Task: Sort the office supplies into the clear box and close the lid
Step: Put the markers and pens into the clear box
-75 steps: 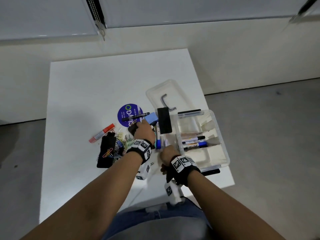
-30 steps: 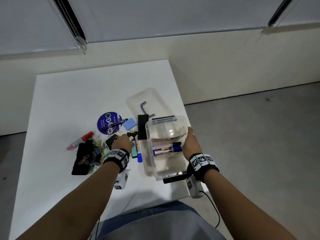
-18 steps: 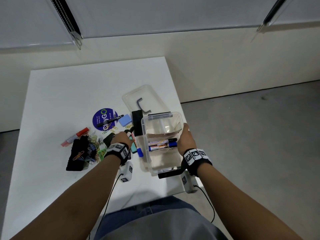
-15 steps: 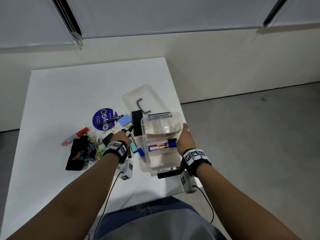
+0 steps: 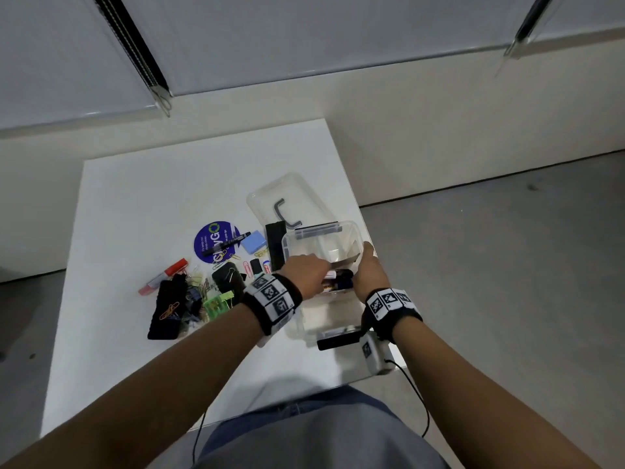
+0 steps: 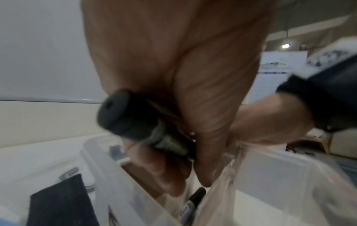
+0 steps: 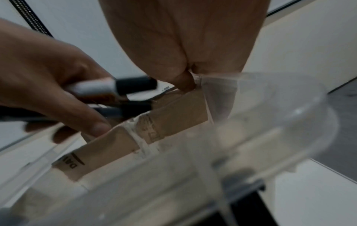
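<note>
Now we hold 2 markers [image 7: 115, 91] crosswise in our left hand [image 5: 306, 270] directly over the clear box [image 5: 351, 231], our right hand [image 5: 368, 275] gripping its wall.

- Left hand [image 5: 306, 269] has left the loose pile on the tabletop [image 5: 135, 204] and now reaches over the clear box [image 5: 324, 238].
- It now grips markers [image 7: 115, 88], held above the cardboard divider [image 7: 135, 134].
- Right hand [image 5: 368, 270] has shifted slightly along the box's right wall.

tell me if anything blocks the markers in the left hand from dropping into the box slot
Nothing visible does. The left hand holds the markers over the clear box, just above the cardboard divider; the slot below already holds markers.
</note>
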